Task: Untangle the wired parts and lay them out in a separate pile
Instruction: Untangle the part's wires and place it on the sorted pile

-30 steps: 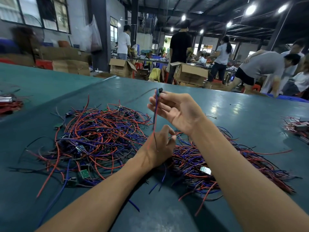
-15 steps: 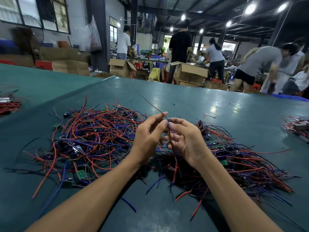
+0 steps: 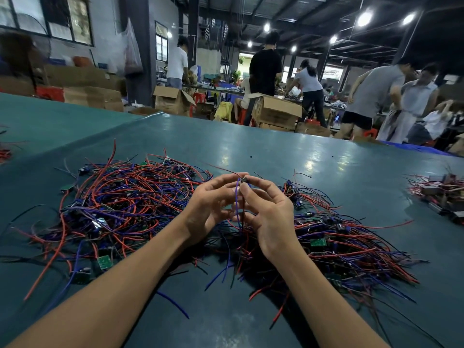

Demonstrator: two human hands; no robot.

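Overhead, ceiling lamps are lighting a workshop where several people are working around cardboard boxes beyond the teal tabletop. Two heaps of red, blue and black wires are lying on it: a tangled pile at the left and a second pile at the right. Between them, the left grip and the right grip, fingers curled, are both pinching one wired part by its small black head, above the tabletop. Its purple lead is hanging down between the palms.
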